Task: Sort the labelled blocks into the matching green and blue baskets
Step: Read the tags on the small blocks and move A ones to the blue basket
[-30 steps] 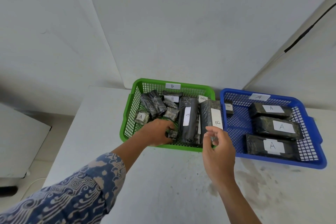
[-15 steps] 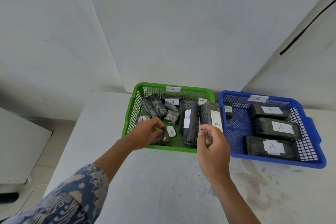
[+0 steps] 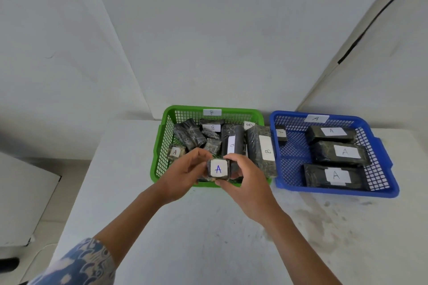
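Far left: patterned sleeve (image 3: 78,261) on the left arm, bottom corner. White surface (image 3: 185,238) carries both baskets against the wall.

Left hand (image 3: 185,173) reaches over the near rim of the green basket (image 3: 157,146), fingers curled round the left side of a small block marked A (image 3: 218,169). The block is raised above the basket's front edge, label facing the camera.

Right hand (image 3: 247,180) pinches the same block from the right, thumb below, fingers over the top. So both hands grip the one block.

Green basket carries a B tag (image 3: 212,112) on its far rim. Inside: a small A block (image 3: 175,152) at the left wall, a heap of dark wrapped blocks (image 3: 188,136), a tall dark block with a white label (image 3: 232,141), letter unclear, and a long block marked B (image 3: 262,150) leaning by the right wall.

Blue basket (image 3: 382,169) sits just beside the green one, A tag (image 3: 316,118) on its far rim. It holds three long A blocks (image 3: 340,152) lying side by side, plus a small block (image 3: 281,133) at the far left corner, letter unreadable.
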